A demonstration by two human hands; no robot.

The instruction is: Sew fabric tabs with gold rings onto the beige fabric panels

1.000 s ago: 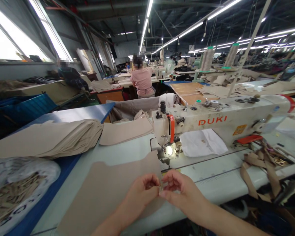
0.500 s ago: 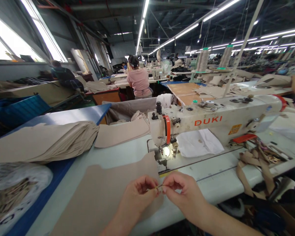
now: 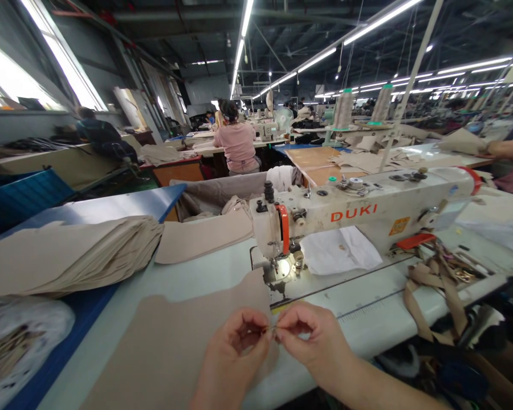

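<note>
Small piece (image 3: 271, 329) between two hands, beige panel (image 3: 166, 347) alongside

Small piece: tiny, thin, partly yellowish; mostly covered by fingertips, material unclear. Located between the hands, by the panel's right edge. Left hand (image 3: 228, 350): thumb and forefinger pinching it. Right hand (image 3: 325, 339): the same, opposite side.
Panel: flat, matte, upper edge stepped; at 9 o'clock from the hands, on the pale, smooth worktop (image 3: 205, 267).
Sewing machine (image 3: 320, 219): white, hard-bodied, orange lettering; 1 o'clock.
Cloth (image 3: 350, 256): white, creased; 2 o'clock.
Strap (image 3: 425, 277): tan, flat, looped; nearly 3 o'clock.
Stack (image 3: 123, 250): beige sheets, edges fanned; 10 o'clock.
</note>
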